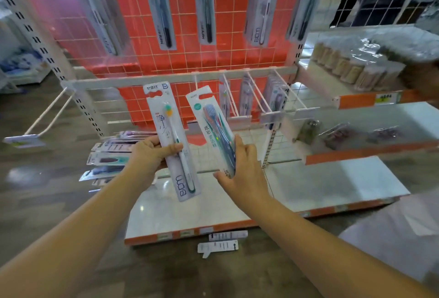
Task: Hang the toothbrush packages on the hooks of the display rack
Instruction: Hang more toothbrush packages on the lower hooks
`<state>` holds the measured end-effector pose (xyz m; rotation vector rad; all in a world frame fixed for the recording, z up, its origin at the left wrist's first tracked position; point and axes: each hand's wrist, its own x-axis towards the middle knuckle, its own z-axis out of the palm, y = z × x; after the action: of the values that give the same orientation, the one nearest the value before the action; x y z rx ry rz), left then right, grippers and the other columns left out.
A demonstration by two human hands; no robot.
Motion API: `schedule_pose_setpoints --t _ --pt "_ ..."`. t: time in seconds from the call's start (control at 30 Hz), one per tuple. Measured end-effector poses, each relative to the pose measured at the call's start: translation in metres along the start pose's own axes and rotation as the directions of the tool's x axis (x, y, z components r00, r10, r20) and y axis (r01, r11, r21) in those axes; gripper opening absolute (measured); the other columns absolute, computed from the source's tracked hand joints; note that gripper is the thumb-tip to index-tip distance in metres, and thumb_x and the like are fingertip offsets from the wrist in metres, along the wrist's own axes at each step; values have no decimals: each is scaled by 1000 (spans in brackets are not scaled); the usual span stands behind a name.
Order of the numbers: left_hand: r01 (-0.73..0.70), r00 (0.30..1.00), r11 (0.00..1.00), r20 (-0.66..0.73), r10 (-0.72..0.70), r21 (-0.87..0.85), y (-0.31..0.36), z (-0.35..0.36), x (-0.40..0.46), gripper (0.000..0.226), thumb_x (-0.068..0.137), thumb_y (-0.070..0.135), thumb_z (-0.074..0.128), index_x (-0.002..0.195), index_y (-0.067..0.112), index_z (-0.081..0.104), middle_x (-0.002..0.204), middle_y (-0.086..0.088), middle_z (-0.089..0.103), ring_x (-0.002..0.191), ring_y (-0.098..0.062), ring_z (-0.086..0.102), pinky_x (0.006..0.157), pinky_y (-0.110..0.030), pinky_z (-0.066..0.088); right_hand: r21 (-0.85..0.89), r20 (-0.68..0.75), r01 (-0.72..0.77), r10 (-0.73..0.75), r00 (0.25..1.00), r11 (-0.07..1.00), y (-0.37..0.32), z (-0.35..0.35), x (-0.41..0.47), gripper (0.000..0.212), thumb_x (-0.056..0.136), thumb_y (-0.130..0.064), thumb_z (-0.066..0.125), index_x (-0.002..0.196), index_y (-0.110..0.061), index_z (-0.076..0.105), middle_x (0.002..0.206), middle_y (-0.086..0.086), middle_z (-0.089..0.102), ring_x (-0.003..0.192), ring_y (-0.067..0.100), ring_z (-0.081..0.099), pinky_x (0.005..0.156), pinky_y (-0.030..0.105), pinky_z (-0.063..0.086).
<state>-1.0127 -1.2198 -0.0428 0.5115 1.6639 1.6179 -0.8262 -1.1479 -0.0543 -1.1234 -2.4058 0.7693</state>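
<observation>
The scene is bright and evenly lit, with soft shadows. White glare lies on the shelf (320, 186) right of the right hand (240, 167). Edges bend from the wide lens, and the far right side is strongly blurred.

Hands: two, the left hand (152, 152) and the right hand (240, 167)
Held toothbrush packages: two, the white package (172, 140) and the blue-brush package (212, 128)
Packages hanging on the top row (206, 5): five
Labels on the floor (217, 246): two
</observation>
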Motion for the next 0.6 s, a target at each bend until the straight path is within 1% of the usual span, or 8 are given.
schedule_pose_setpoints --t 0.07,0.23,0.33,0.47,0.5,0.6 --pt "2 1000 1000 1 -2 -4 -3 -4 -3 17 78 -2 65 90 9 64 69 2 73 62 -13 70 54 -24 57 -5 10 -7 7 1000 1000 -1 4 -2 84 88 -35 60 148 -20 3 126 1 27 97 5 34 79 24 49" --pt "-6 1000 1000 29 7 -17 -3 -19 -8 13 81 3 63 90 12 64 73 2 74 66 -13 71 57 -26 58 -5 30 -3 3 1000 1000 -11 12 -3 85 89 -37 59 148 -21 1 127 1 26 100 4 33 82 25 50" --pt "-11 999 1000 52 12 -16 -3 -29 -9 11 84 6 60 91 13 65 78 2 74 70 -14 71 59 -27 59 24 34 11 -12 999 1000 -19 18 -2 85 88 -36 62 148 -22 4 127 1 28 102 4 33 82 25 51" --pt "3 998 1000 66 -3 -3 -4 -43 -10 12 89 10 56 93 15 65 86 -1 74 80 -19 69 72 -35 58 46 34 33 -35 999 998 -31 27 -2 87 86 -35 64 148 -21 5 125 1 29 102 4 37 81 25 53" --pt "6 998 1000 68 -5 -4 -4 -47 -10 12 90 10 55 94 15 65 87 -2 74 81 -20 69 73 -36 58 41 36 37 -39 999 998 -34 30 -3 87 86 -35 64 148 -21 5 125 1 29 103 5 38 81 25 53" --pt "11 998 1000 66 -10 -21 -3 -57 -12 13 91 10 53 94 14 65 85 -1 74 81 -19 69 70 -35 58 24 34 52 -53 998 998 -43 37 -3 88 86 -36 64 149 -21 4 124 1 29 101 4 38 80 25 53"
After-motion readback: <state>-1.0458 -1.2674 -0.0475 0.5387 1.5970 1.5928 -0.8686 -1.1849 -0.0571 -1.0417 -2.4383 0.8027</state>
